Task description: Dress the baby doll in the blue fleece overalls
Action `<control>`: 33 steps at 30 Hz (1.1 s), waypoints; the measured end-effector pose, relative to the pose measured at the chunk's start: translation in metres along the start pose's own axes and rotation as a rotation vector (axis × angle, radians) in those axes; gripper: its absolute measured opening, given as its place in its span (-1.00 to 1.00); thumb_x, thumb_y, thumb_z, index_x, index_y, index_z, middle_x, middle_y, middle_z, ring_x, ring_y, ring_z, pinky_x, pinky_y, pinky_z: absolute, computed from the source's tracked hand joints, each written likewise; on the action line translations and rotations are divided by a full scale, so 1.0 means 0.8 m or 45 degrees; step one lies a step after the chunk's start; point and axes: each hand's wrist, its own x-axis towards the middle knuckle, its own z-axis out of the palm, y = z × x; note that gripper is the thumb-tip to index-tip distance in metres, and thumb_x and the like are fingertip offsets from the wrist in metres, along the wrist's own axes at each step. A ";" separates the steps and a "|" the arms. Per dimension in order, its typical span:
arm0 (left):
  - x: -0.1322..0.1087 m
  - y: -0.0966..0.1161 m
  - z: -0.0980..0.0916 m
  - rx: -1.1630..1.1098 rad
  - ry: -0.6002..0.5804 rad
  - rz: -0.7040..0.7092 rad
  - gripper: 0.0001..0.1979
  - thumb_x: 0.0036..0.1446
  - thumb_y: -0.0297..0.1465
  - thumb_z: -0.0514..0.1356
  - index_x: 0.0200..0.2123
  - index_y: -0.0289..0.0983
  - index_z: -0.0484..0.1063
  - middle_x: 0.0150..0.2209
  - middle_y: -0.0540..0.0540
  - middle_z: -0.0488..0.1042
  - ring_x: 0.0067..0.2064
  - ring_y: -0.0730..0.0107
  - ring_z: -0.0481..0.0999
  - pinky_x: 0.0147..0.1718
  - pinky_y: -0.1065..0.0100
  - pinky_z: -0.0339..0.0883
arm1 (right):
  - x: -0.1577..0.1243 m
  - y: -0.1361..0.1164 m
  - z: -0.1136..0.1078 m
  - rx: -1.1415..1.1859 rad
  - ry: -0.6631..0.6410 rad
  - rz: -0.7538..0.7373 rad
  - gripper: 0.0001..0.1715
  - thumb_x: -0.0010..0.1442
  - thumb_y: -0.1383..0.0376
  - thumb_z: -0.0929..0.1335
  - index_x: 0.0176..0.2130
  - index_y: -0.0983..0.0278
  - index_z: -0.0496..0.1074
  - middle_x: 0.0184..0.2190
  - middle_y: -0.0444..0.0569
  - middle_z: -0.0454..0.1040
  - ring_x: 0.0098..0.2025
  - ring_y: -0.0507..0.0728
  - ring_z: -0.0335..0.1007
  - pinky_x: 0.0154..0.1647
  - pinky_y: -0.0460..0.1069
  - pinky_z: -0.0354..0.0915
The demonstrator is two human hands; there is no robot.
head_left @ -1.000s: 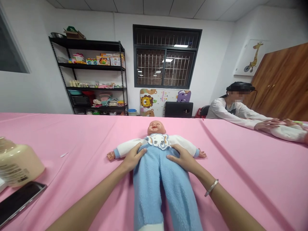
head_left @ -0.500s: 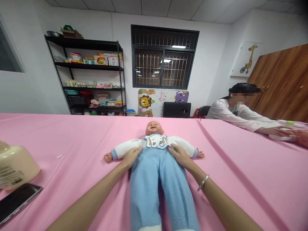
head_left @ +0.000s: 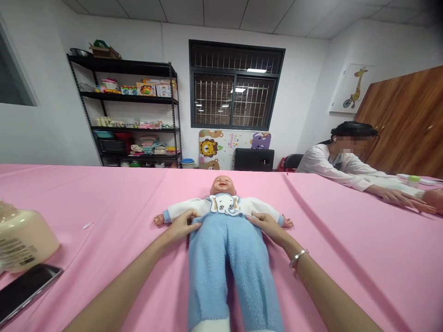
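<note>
A baby doll (head_left: 223, 185) lies on its back, head away from me, arms spread. It wears a white top with an elephant face (head_left: 224, 204) on the chest and fuzzy light blue pants (head_left: 221, 263). My left hand (head_left: 183, 224) pinches the waistband at the pants' left side, beside the doll's sleeve. On the opposite side my right hand (head_left: 268, 225) grips the waistband, thumb and fingers closed on the cloth. A silver bangle (head_left: 298, 258) circles my right wrist. White cuffs show at the pants' lower ends.
A pink cloth (head_left: 138, 193) covers the table. At left are a cream pump bottle (head_left: 27, 237) and a phone (head_left: 26, 293). Across on the right, a person (head_left: 325, 159) handles another doll (head_left: 434, 198). Shelves (head_left: 128, 97) stand behind.
Both my hands have shifted outward, and the pants' waistband is drawn wider to the sides. At right, the other person's hand has moved toward the other doll's head.
</note>
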 end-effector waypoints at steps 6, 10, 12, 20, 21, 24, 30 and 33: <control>0.000 -0.014 0.005 0.306 0.147 -0.017 -0.68 0.06 -0.17 0.05 -0.56 -0.29 0.25 -0.52 0.01 0.28 -0.44 0.34 0.26 -0.47 0.37 0.10 | 0.009 0.007 0.013 0.017 0.355 -0.196 -0.45 0.02 -0.09 0.31 -0.56 0.28 0.07 -0.58 -0.20 -0.04 -0.50 -0.02 -0.12 -0.49 -0.08 -0.10; -0.001 -0.010 0.013 0.274 0.203 0.016 -0.68 0.07 -0.16 0.05 -0.55 -0.28 0.24 -0.50 0.00 0.31 -0.42 0.33 0.28 -0.44 0.35 0.13 | 0.014 0.014 0.023 0.006 0.393 -0.240 -0.48 0.06 -0.10 0.26 -0.51 0.28 0.10 -0.56 -0.19 0.04 -0.48 0.00 -0.05 -0.46 -0.08 -0.03; -0.001 -0.007 0.019 0.217 0.228 0.011 -0.68 0.09 -0.15 0.03 -0.51 -0.28 0.25 -0.49 -0.01 0.32 -0.41 0.31 0.29 -0.42 0.34 0.15 | 0.015 0.013 0.029 -0.003 0.393 -0.240 -0.49 0.07 -0.10 0.25 -0.49 0.28 0.13 -0.54 -0.18 0.10 -0.46 0.01 0.00 -0.44 -0.08 0.02; 0.003 -0.003 0.035 0.102 0.316 -0.027 -0.65 0.09 -0.10 0.03 -0.45 -0.30 0.30 -0.42 -0.05 0.39 -0.34 0.26 0.34 -0.36 0.32 0.21 | 0.023 0.016 0.033 0.111 0.204 -0.098 -0.41 0.01 -0.16 0.27 -0.40 0.34 0.30 -0.48 -0.09 0.33 -0.42 0.06 0.19 -0.41 -0.05 0.15; 0.003 -0.002 0.034 0.103 0.328 -0.038 -0.63 0.08 -0.09 0.03 -0.47 -0.29 0.29 -0.44 -0.05 0.38 -0.36 0.27 0.33 -0.37 0.32 0.21 | 0.024 0.017 0.032 0.166 0.168 -0.057 -0.40 -0.01 -0.16 0.28 -0.38 0.34 0.32 -0.47 -0.08 0.35 -0.41 0.08 0.21 -0.40 -0.04 0.17; 0.002 0.000 0.032 0.174 0.325 -0.052 -0.60 0.10 -0.08 0.01 -0.54 -0.28 0.28 -0.49 -0.04 0.37 -0.39 0.27 0.32 -0.38 0.32 0.20 | 0.023 0.020 0.028 0.352 0.097 0.024 -0.42 -0.03 -0.14 0.32 -0.34 0.32 0.38 -0.41 -0.02 0.43 -0.33 0.14 0.30 -0.30 0.01 0.25; -0.002 0.008 0.031 0.087 0.164 -0.027 -0.60 0.11 -0.09 0.00 -0.52 -0.29 0.32 -0.47 -0.03 0.39 -0.38 0.28 0.33 -0.37 0.33 0.22 | 0.019 0.017 0.023 0.578 0.040 0.139 -0.59 -0.05 -0.01 0.40 -0.31 0.24 0.44 -0.23 -0.02 0.46 -0.13 0.15 0.31 0.02 0.05 0.17; 0.002 0.012 0.034 -0.060 0.209 -0.049 -0.62 0.05 -0.07 0.07 -0.49 -0.29 0.30 -0.46 -0.01 0.37 -0.38 0.31 0.33 -0.40 0.36 0.22 | 0.013 0.012 0.023 0.652 -0.021 0.136 -0.62 -0.03 0.04 0.41 -0.27 0.23 0.43 -0.19 -0.05 0.44 -0.11 0.13 0.30 0.06 0.03 0.14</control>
